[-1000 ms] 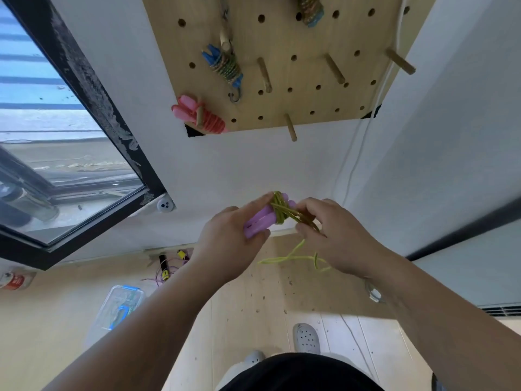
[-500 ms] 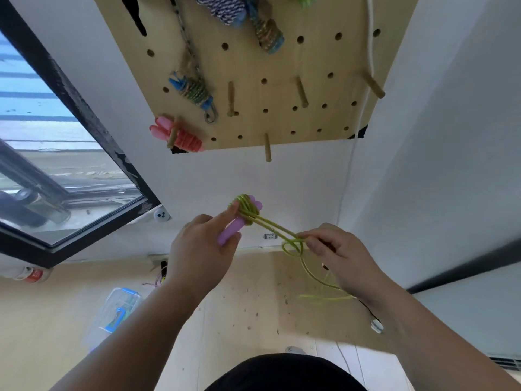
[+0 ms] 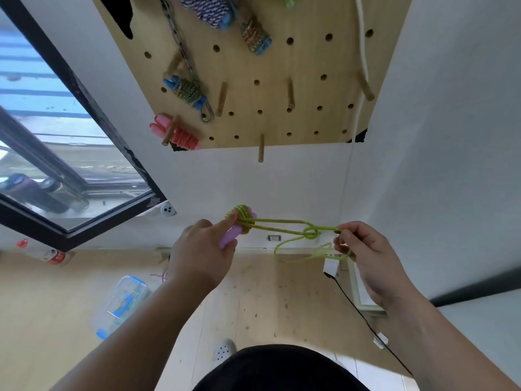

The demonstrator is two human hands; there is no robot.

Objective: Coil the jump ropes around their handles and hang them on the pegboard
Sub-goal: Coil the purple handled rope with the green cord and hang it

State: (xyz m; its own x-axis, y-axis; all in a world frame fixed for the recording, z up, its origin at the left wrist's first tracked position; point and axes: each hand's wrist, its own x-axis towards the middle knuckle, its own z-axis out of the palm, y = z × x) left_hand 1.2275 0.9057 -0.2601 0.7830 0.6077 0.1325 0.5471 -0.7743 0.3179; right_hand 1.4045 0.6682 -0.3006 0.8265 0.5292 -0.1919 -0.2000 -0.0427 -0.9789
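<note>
**Spotter:** Talk me through it. Where's the rope?

**Operator:** It's up in the air in front of me, below the pegboard (image 3: 310, 114). My left hand (image 3: 201, 249) is curled round the purple handles (image 3: 229, 238), with the forefinger pressing on the green coil (image 3: 244, 218) wound near their top end.

**Spotter:** And the other side?

**Operator:** My right hand (image 3: 366, 255) pinches the green rope (image 3: 282, 222) out at its far end, thumb against fingers. Two strands run taut between the hands, and there's a loose loop knot (image 3: 310, 232) just short of my right fingers. A slack tail droops beneath it.

**Spotter:** How will it handle?

**Operator:** By the look of it, it's a thin, light cord, springy and probably slick. I reckon the coil would spring open if that forefinger lifted. The handles are the stiff part, so I'd carry it by those. To cinch the knot I'd take the cord close beside it, not out at the tip.

**Spotter:** Somewhere to hang it?

**Operator:** The bottom peg (image 3: 261, 148) is bare, and so are a couple above it. A pink bundle (image 3: 176, 134) and a blue-handled bundle (image 3: 187, 90) hang to the left.

**Spotter:** Any containers?

**Operator:** One, a clear box (image 3: 121, 306) with blue latches. It's on the floor (image 3: 267, 292), low on my left and well apart from the hands. Something blue shows through its wall, but I can't tell what.
</note>
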